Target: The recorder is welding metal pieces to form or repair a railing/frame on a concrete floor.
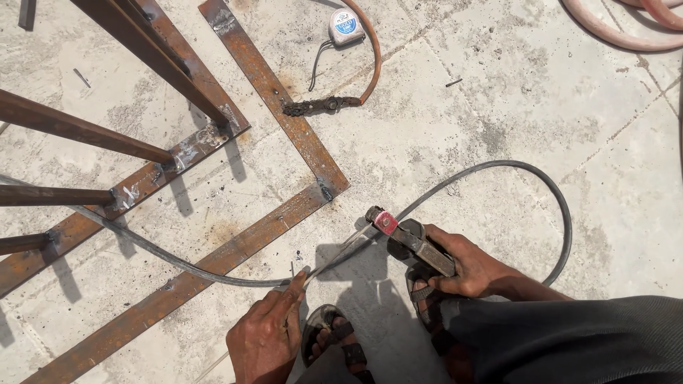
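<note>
Electrode holder w/ red jaw, thin rod: rt hand grip closed round handle; lt hand pinches rod tip.

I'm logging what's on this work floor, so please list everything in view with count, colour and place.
Flat steel bars: several, rusty brown, joined at a corner at centre left.
Steel rods: four or more, dark brown, rising from the left bar.
Tape measure: one, white and blue, top centre.
Ground clamp: one, dark, on the upper flat bar, with an orange cable.
Hoses: two or so, pinkish, top right.
Welding cable: one, grey, looping right.
Electrode holder: one, dark with a red tip, centre.
Welding rod: one, thin grey, in the holder.
Sandals: two, dark, bottom centre.
Left hand: fingers on the rod's tip.
Right hand: gripping the holder.
</note>
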